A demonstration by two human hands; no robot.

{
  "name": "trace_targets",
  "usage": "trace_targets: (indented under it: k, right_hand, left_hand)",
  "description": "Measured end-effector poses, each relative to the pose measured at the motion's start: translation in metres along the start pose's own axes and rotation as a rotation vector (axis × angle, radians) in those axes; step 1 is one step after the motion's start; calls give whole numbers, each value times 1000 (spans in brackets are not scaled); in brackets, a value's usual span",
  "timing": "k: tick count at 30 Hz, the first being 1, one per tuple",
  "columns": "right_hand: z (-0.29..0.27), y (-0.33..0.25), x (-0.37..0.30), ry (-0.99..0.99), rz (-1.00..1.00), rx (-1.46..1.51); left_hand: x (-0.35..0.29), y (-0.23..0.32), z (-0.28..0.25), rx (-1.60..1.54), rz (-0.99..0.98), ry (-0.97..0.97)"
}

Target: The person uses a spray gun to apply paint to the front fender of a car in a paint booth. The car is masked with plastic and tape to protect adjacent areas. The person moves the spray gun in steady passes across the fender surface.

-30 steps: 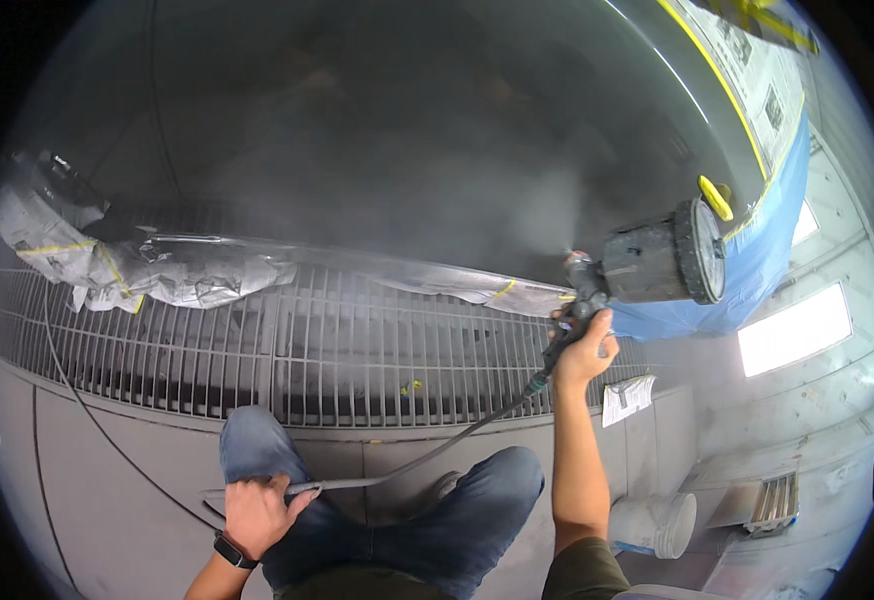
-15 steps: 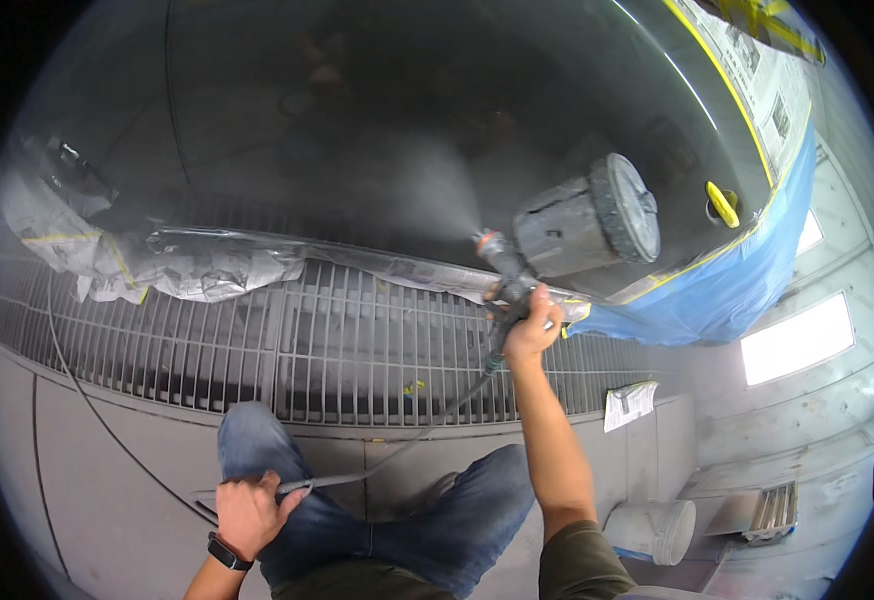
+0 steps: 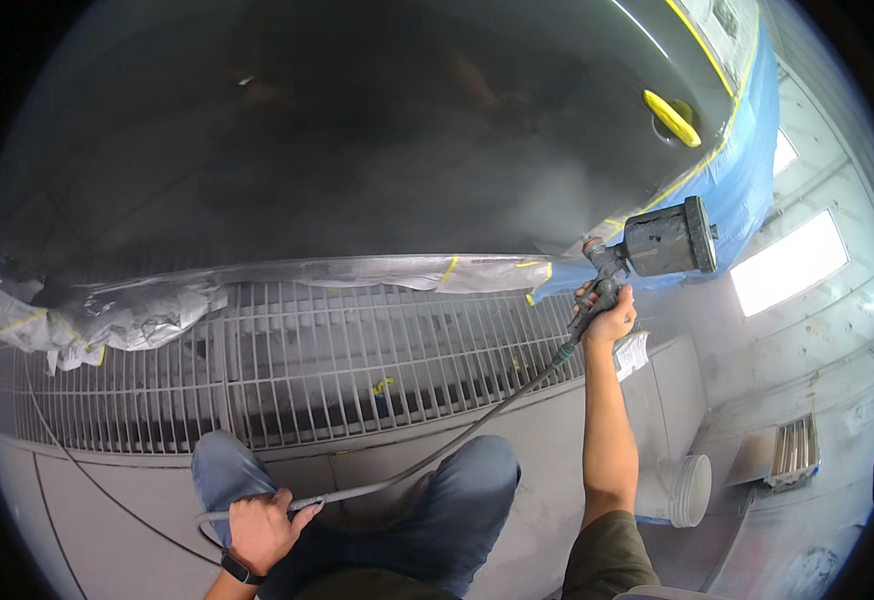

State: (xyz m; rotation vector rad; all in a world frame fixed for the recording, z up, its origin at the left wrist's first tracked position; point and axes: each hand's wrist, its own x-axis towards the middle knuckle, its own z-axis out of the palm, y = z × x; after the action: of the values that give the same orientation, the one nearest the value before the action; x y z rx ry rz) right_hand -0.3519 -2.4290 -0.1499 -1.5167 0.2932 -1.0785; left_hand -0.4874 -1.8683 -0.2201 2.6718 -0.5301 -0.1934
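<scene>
My right hand (image 3: 612, 318) is wrapped round the handle of a paint spray gun (image 3: 605, 268), held near the lower right edge of a dark car body panel (image 3: 357, 160). A grey paint cup (image 3: 662, 240) sticks out sideways from the gun. Faint mist hangs between the nozzle and the panel. A grey air hose (image 3: 427, 460) runs from the gun's handle down to my left hand (image 3: 262, 530), which is closed on it above my left knee. The trigger is partly hidden behind my fingers.
Masking paper (image 3: 137, 320) and blue film (image 3: 732, 170) edge the panel. Yellow tape covers a round spot (image 3: 672, 118) on it. A floor grate (image 3: 347, 350) runs below. At the right stand a bucket (image 3: 692, 492) and a slatted metal item (image 3: 795, 450). A thin cable (image 3: 87, 470) lies left.
My right hand has carried the spray gun to the right along the panel, and the cup has turned more level. The view has shifted. My left hand still grips the hose.
</scene>
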Motion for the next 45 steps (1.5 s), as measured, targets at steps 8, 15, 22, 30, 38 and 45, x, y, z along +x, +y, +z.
trace_targets:
  k: [8,15,22,30,38,45]
  right_hand:
    - [-64,21,77,252,6,-70]
    - [-63,36,102,577,45,-322]
    - [-3,34,14,315,96,-59]
    - [112,-15,-143,-101,13,43]
    - [216,-29,-242,-453,53,152]
    - [224,63,-234,-428,149,369]
  left_hand:
    - [10,23,12,-32,9,4]
    - [0,21,3,-14,-78,-2]
    - [-26,-19,-15,18,-30,93]
    - [-59,-67,-25,44,-13,98]
    - [-79,-91,-36,74,-82,98]
    - [-76,-74,-31,121,-132,44]
